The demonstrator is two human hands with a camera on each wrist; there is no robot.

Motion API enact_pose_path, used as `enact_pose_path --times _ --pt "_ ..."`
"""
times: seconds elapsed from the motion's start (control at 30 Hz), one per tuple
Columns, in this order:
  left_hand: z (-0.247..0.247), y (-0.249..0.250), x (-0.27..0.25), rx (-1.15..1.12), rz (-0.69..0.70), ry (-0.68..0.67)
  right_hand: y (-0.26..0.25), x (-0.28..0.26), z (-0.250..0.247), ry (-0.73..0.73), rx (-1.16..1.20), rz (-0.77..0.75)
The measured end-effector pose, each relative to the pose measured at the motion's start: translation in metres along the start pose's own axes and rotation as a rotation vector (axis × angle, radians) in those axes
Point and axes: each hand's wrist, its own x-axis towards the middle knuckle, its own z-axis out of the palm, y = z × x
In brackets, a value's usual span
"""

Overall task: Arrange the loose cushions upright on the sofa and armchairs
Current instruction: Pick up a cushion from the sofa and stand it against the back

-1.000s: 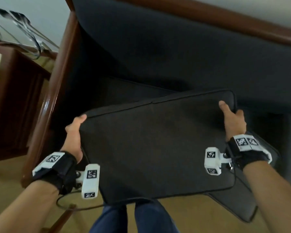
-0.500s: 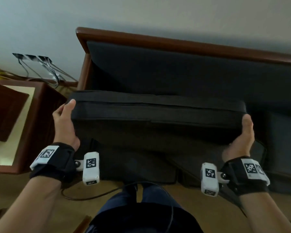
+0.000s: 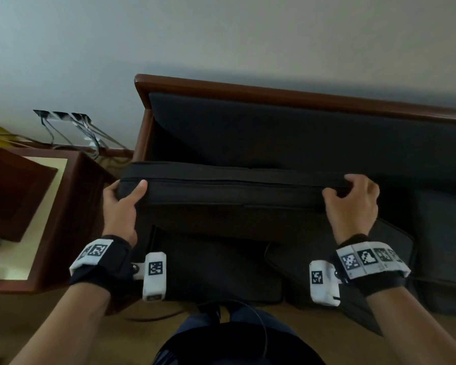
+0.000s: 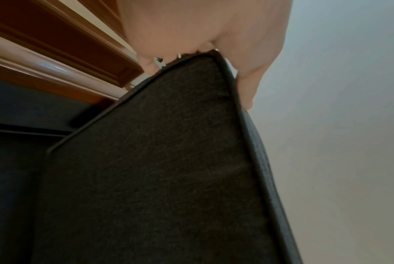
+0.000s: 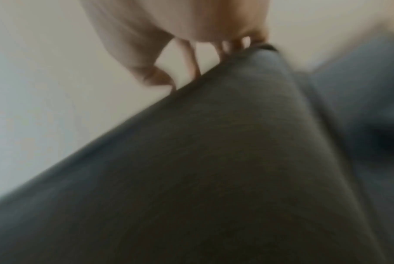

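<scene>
A wooden side table (image 3: pixel 61 214) with a pale inset top stands left of the left hand's fingers (image 3: pixel 138 189), against a plain pale wall (image 3: pixel 221 35); cables (image 3: pixel 71 133) hang down the wall behind it. The left hand (image 3: pixel 120 206) grips the left top corner of a dark grey cushion (image 3: pixel 234 191), thumb on the near face and the other fingers wrapped behind. The cushion stands on edge on the sofa (image 3: pixel 274 127), in front of the dark backrest with its brown wooden frame. At the cushion's right top corner the right hand (image 3: pixel 353 206) curls its fingers over the upper edge and holds it. Below both hands' fingers, seat cushions (image 3: pixel 216 270) lie flat; one (image 3: pixel 390 241), beneath the right hand, sits askew. Tan floor (image 3: pixel 24 325) runs along the sofa's front.
</scene>
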Motion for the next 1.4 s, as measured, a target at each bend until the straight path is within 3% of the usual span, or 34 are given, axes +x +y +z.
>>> enact_pose_path --times 0.13,0.23,0.43,0.6,0.67,0.83,1.03,1.17,1.3,1.4 --pt "0.032 0.026 -0.038 0.120 0.157 -0.141 -0.043 -0.026 0.009 -0.462 -0.256 -0.603" --pt "0.062 0.042 -0.074 0.252 0.323 -0.245 -0.083 -0.028 0.008 -0.526 -0.415 -0.790" --pt "0.078 0.059 -0.099 0.539 0.741 -0.562 -0.083 -0.004 -0.023 -0.398 -0.241 -0.737" --pt "0.073 0.049 -0.042 0.933 0.801 -0.780 -0.047 -0.003 -0.049 -0.299 -0.090 -0.723" --pt "0.077 0.034 -0.031 1.063 0.758 -0.856 -0.032 0.000 -0.060 -0.280 -0.034 -0.727" --pt "0.092 0.030 -0.032 1.159 0.901 -0.751 -0.022 0.006 -0.073 -0.245 0.138 -0.751" --pt "0.108 0.116 -0.074 1.160 1.070 -0.618 -0.041 0.026 -0.102 -0.260 0.521 -0.713" --pt "0.119 0.161 -0.109 1.302 1.146 -0.521 -0.020 0.023 -0.081 -0.362 0.782 -0.654" --pt "0.124 0.130 -0.101 1.543 1.260 -0.524 0.007 0.014 -0.039 -0.568 0.725 -0.489" --pt "0.116 0.078 -0.083 1.655 1.153 -0.551 0.017 0.008 -0.018 -0.655 0.582 -0.430"
